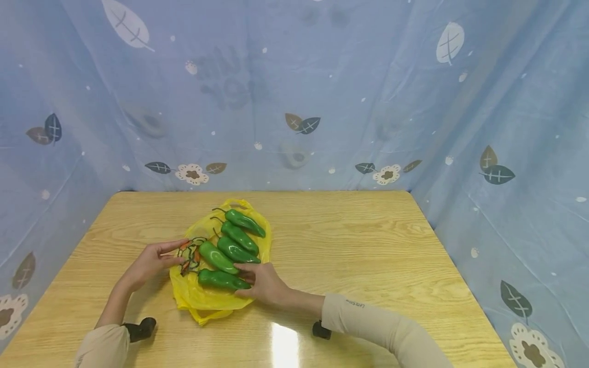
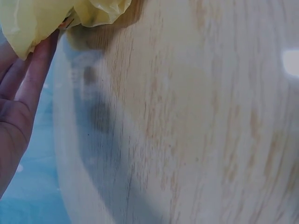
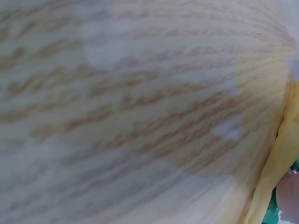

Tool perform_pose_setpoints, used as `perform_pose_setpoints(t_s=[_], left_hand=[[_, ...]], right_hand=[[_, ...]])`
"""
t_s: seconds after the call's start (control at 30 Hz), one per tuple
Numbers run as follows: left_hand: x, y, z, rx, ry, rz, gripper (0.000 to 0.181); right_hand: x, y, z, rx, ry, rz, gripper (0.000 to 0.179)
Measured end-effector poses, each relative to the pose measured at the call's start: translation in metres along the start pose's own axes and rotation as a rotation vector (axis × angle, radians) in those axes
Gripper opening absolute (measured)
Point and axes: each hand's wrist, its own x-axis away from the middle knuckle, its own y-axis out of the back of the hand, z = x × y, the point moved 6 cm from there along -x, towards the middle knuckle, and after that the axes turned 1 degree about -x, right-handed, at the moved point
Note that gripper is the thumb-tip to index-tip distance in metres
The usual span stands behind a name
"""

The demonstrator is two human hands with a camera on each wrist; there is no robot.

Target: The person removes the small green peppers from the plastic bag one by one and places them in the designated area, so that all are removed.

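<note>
Several long green peppers lie side by side on a thin yellow plastic bag, their stems mostly toward the left. My right hand is at the tips of the nearest peppers, thumb and fingers around the end of the front green pepper. At the bag's left side, my left hand reaches in with extended, parted fingers touching a patch patterned in orange and green with dark outlines. In the left wrist view, yellow plastic covers the left fingertips. Mostly bare wood shows in the right wrist view.
The wooden table extends widely right of the bag. Blue leaf-print curtains hang behind it and along both sides. A black wrist device sits by the left sleeve, another by the right forearm.
</note>
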Motion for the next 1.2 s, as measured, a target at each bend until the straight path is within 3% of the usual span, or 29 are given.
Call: perform_pose_setpoints(t_s=[0.33,0.53,0.67,0.9,1.2], left_hand=[[0.0008,-0.0005,0.0013,0.006,-0.002,0.004,0.054],[0.0024,-0.0008,0.0008,0.011,-0.017,-0.003,0.053],[0.0022,-0.0014,0.0009,0.021,-0.02,-0.006,0.053],[0.0031,-0.0024,0.0022,-0.012,-0.013,-0.019,0.052],[0.0035,-0.0015,0.0043,-0.004,0.0,-0.027,0.053]], right_hand=[[0.0021,0.0016,0.0081,0.288,0.131,0.015,0.048],[0.0025,0.0008,0.0101,0.355,0.156,0.029,0.043],[0.002,-0.002,0.0104,0.346,0.168,0.028,0.046],[-0.0006,-0.0031,0.0068,0.236,0.076,0.012,0.039],[-0.002,-0.0026,0.0063,0.228,0.053,0.011,0.037]])
